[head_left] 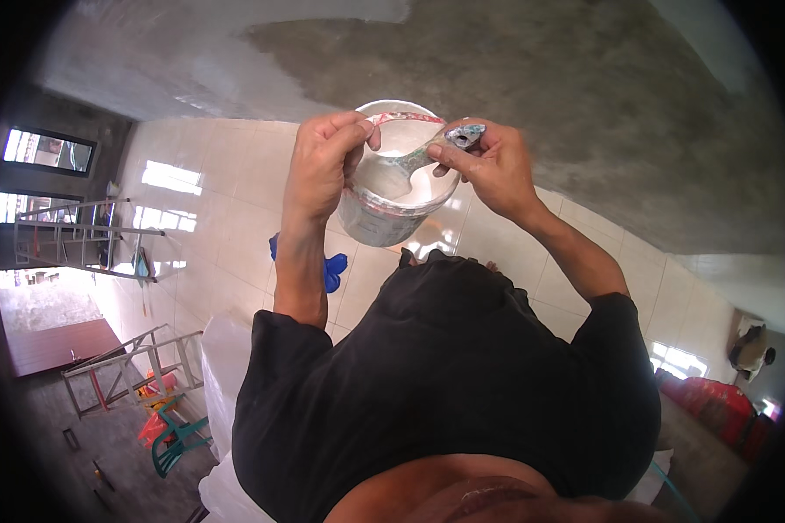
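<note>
My left hand has its fingers curled on the paint-marked upper ring of a white plastic bucket; whether this is rim or handle I cannot tell. My right hand grips a paintbrush by its worn, paint-spotted handle. The brush head is down inside the bucket, in or over pale whitish paint. The bucket is in front of my dark-shirted body, between both hands.
A patchy grey wall rises ahead above pale floor tiles. Blue items lie left of my body. Leftward are ladders, a green chair and plastic sheeting. Red items are at the right.
</note>
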Demonstrator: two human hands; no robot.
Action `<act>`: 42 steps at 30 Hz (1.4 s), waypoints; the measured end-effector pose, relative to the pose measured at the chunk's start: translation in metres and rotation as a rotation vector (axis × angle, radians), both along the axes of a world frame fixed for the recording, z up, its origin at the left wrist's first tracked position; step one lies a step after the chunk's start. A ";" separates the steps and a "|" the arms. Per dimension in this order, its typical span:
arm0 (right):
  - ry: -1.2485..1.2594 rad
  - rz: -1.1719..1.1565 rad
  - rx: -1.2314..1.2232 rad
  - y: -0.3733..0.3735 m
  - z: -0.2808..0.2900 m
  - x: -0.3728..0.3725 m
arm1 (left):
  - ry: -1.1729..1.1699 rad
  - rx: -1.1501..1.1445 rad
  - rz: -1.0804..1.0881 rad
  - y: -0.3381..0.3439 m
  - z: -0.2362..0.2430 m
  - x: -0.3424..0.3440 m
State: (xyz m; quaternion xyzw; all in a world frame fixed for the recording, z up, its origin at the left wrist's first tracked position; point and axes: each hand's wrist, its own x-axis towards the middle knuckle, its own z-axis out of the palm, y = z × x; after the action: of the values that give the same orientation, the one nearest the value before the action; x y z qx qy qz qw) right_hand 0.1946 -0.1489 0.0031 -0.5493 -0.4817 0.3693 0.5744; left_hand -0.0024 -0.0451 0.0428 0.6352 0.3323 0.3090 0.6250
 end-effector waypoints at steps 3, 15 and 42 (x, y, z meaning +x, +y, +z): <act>0.150 0.033 -0.098 0.003 -0.006 0.006 | -0.004 0.006 0.019 -0.003 0.000 0.001; -0.816 -0.179 0.697 -0.001 -0.049 0.005 | 0.065 0.151 -0.010 -0.016 -0.003 -0.010; -0.414 -0.128 0.342 -0.006 -0.024 0.012 | -0.073 0.044 0.021 -0.020 -0.007 0.000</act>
State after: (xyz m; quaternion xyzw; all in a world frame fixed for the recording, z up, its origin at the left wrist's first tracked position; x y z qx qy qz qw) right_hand 0.2070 -0.1552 -0.0211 -0.5373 -0.6086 0.1252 0.5703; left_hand -0.0028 -0.0654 0.0358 0.6336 0.3092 0.3456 0.6193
